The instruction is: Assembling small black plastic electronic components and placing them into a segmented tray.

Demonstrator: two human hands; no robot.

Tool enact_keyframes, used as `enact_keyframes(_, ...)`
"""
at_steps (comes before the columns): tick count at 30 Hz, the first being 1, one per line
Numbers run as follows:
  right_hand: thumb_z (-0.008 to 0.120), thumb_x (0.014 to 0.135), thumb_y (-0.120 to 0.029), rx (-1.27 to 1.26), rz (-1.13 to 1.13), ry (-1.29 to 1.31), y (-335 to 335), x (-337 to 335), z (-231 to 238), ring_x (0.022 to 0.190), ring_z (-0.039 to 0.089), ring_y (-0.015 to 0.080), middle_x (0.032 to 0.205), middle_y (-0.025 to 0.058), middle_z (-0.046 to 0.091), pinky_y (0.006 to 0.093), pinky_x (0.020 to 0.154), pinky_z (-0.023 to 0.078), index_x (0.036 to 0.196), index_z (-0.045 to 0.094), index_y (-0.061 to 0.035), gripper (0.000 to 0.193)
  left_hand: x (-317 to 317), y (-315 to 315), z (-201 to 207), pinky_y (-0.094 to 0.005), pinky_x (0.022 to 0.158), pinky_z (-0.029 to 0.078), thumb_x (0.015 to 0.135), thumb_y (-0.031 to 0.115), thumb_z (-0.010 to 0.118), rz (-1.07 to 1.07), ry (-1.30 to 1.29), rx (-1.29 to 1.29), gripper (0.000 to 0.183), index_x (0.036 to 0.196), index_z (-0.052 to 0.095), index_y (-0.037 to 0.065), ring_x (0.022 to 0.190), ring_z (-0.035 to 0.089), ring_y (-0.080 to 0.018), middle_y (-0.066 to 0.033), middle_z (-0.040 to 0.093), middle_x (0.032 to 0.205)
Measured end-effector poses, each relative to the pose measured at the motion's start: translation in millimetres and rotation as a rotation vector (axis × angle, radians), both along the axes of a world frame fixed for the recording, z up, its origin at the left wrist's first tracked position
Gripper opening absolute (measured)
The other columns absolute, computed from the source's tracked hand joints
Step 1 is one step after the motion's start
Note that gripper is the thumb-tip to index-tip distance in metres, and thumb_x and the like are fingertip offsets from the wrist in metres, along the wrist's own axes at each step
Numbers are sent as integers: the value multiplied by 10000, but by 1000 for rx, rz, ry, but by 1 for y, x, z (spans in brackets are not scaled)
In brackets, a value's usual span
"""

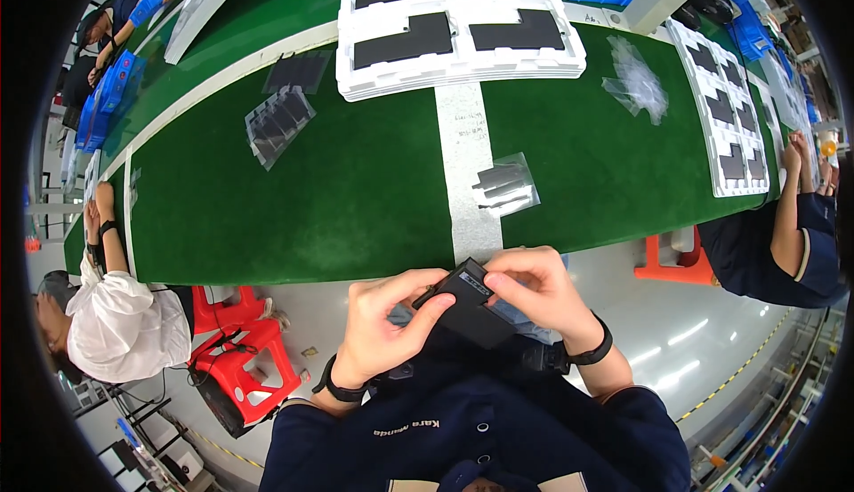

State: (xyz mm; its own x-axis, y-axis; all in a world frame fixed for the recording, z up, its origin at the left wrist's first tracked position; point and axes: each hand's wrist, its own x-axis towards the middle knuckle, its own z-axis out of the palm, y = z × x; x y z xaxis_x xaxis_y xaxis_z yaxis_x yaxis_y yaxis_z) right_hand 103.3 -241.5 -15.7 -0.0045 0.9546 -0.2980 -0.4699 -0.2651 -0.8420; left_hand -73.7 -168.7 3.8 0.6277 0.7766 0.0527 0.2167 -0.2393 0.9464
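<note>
Just off the near edge of the green bench, both my hands hold a flat black battery-like pack [476, 316]. A narrow pale printed strip shows near its upper end. My left hand [388, 321] grips its left side, the thumb laid on the face and the fingers behind. At the upper right corner my right hand [540, 289] pinches it between thumb and fingers. Whether the right fingers also hold a small film or tab is too small to make out. Beyond my hands, a clear sheet with dark strips [505, 184] lies on the white band of the bench.
A stack of white trays [463, 72] with black L-shaped pieces stands at the far middle. Dark film sheets [279, 125] lie left, crumpled clear film [637, 81] right. Another white tray [717, 109] is farther right. Co-workers sit at both sides, near red stools [253, 363].
</note>
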Motion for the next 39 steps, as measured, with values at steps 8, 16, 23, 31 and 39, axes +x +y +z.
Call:
enact_keyframes(8, 624, 795, -108, 413, 261, -847, 2, 21, -5, 437, 454, 139, 548, 49, 524, 270, 415, 351, 661, 570, -22, 168, -4, 0, 1, -215, 477, 455, 739, 40, 682, -171, 104, -65, 165, 893, 645, -6, 527, 585, -102, -87, 650, 702)
enact_keyframes(16, 652, 648, -26, 301, 270, -570, 6, 22, 9, 787, 581, 155, 1050, 80, 564, 248, 553, 458, 870, 639, -54, 225, -10, 7, -12, -217, 490, 462, 810, 65, 626, -264, 10, -364, 219, 1016, 600, -8, 546, 587, -86, -68, 644, 710)
enact_keyframes(23, 688, 690, -47, 643, 93, -523, 7, 20, -18, 830, 588, 187, 1045, 107, 587, 265, 676, 483, 866, 614, -45, 190, -2, 6, -15, -205, 589, 480, 927, 75, 431, -294, -187, -1035, 357, 1276, 380, 24, 749, 611, -93, -68, 621, 889)
enact_keyframes(31, 696, 730, -53, 248, -187, -516, 2, 15, 6, 764, 629, 130, 820, 50, 646, 246, 697, 484, 990, 593, 3, 285, 0, -4, -23, -297, 769, 513, 857, -31, 505, -24, -403, -581, 246, 1101, 480, -48, 827, 641, -219, -149, 617, 970)
enact_keyframes(39, 688, 737, -39, 369, -86, -570, 4, 18, 7, 815, 641, 154, 942, 75, 646, 271, 727, 502, 1084, 570, -11, 367, -3, -8, -23, -303, 680, 540, 862, -6, 517, 82, -465, -594, 148, 1002, 532, -50, 770, 650, -235, -164, 628, 938)
